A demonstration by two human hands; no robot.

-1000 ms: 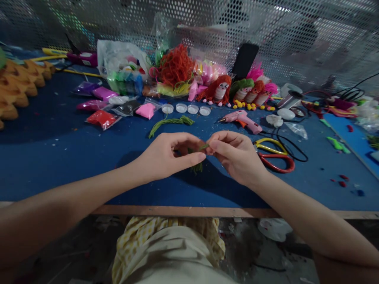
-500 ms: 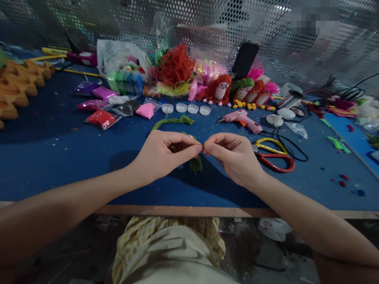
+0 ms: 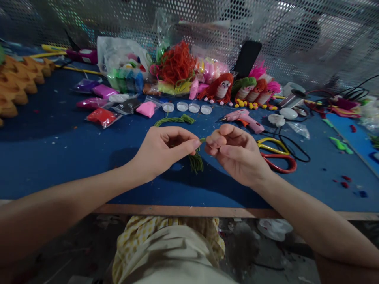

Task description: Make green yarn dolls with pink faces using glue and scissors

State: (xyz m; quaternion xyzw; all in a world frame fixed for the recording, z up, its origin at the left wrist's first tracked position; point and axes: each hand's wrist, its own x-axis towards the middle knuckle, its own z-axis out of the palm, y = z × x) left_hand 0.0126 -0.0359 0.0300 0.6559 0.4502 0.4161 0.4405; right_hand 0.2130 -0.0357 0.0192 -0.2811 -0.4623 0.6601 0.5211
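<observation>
Green yarn (image 3: pixel 196 162) hangs from my left hand (image 3: pixel 170 152), whose thumb and fingers are pinched on it. A short green end pokes out between the two hands. My right hand (image 3: pixel 237 154) is beside that end with its fingers curled; whether it grips the end cannot be made out. Behind my left hand, another bundle of green yarn (image 3: pixel 174 120) lies on the blue table (image 3: pixel 74 165). Past my right hand are scissors (image 3: pixel 280 162) with one yellow and one red handle, and a pink glue gun (image 3: pixel 244 119).
Small yarn-haired dolls (image 3: pixel 222 90), a black phone (image 3: pixel 248 58) and red yarn (image 3: pixel 177 63) line the back. Colored clay packets (image 3: pixel 102 117) lie at the left near an orange egg tray (image 3: pixel 20 85). White round lids (image 3: pixel 182 107) sit mid-table.
My right hand has loosened its tight pinch and moved slightly away from my left fingertips, with its fingers changing position. A green yarn end now shows between the hands.
</observation>
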